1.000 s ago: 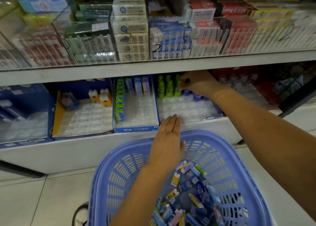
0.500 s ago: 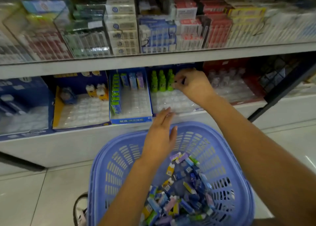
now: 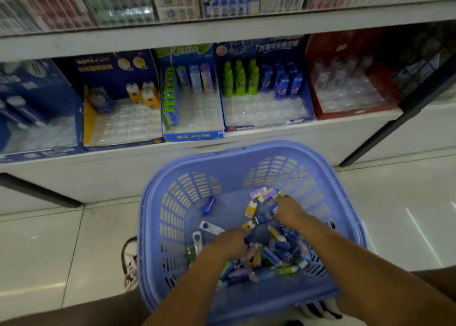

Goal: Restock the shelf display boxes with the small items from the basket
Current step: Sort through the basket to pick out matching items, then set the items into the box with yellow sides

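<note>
Both hands have come down into the basket [image 3: 158,202]. Your left hand [image 3: 230,243] curls into the small items [image 3: 278,251]. Your right hand [image 3: 288,209], back from the bottle display box [image 3: 246,127], digs at the pile's far side. I cannot tell whether either grips anything. A fresh pick is likely starting.

Forearms [image 3: 345,251] bare; white sneakers [image 3: 130,264], black stripes.
</note>
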A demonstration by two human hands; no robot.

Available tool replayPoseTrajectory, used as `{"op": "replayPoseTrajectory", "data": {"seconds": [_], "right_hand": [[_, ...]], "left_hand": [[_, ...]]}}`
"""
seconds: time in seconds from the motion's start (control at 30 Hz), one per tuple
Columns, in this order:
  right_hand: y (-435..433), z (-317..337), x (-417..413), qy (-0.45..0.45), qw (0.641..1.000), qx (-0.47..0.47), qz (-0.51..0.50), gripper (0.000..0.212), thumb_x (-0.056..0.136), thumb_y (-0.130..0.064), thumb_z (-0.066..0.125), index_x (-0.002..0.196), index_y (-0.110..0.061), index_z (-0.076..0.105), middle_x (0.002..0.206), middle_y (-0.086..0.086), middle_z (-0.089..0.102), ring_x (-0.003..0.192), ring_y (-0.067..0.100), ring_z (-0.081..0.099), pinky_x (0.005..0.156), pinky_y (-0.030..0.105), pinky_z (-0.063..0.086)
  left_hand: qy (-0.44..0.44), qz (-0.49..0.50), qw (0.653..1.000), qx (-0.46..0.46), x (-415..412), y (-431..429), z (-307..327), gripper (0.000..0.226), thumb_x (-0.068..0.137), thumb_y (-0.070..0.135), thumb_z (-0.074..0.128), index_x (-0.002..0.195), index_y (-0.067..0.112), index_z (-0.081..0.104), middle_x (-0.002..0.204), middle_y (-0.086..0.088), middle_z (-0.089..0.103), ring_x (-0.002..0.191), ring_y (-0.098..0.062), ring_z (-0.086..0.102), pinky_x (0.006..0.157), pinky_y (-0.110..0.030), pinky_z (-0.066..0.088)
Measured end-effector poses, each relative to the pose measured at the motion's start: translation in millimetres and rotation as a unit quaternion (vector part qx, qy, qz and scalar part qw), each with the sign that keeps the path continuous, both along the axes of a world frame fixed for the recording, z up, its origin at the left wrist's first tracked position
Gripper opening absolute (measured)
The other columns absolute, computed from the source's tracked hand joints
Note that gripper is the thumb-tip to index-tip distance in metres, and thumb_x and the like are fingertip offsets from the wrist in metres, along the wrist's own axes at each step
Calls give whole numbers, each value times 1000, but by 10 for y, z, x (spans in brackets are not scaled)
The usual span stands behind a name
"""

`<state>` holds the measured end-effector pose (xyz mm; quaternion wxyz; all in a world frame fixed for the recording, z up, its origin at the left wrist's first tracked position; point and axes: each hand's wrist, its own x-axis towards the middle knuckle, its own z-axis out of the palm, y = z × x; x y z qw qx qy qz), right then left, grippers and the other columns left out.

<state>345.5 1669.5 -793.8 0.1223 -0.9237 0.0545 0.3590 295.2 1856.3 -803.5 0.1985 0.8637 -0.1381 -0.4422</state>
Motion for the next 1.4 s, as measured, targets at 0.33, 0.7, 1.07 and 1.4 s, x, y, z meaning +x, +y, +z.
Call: {"op": "replayPoseTrajectory", "data": {"seconds": [0.33,0.7,1.07,1.4], "right_hand": [[8,-497,91,-64,981,-120,136,55,93,-11,50,143,-12,26,147,14,30,135,30,31,99,38,44],[-70,-408,314,-73,978,84,-179,10,91,-7,50,83,-8,57,78,12,52,72,25,54,60,30,38],[-21,194,341,23,764,430,-482,52,90,14,42,126,-24,39,90,12,51,68,23,52,69,36,51],[-54,1008,377,22,806,504,-310,32,88,6,57,115,-11,55,91,11,62,75,18,62,66,24,53]], "left_hand": [[-88,52,994,46,183,-111,-252,22,93,12,46,102,2,64,107,-19,64,99,-35,60,82,-41,48],[-122,46,991,30,343,-690,-685,36,98,10,40,133,4,45,130,-17,52,119,-30,50,98,-38,43],[-80,134,986,66,543,-725,-643,37,86,14,60,121,3,54,122,-15,56,114,-29,55,91,-33,46],[267,538,682,-417,654,-393,270,15,89,-4,56,78,5,62,66,-6,70,60,-13,68,64,-26,57]]}}
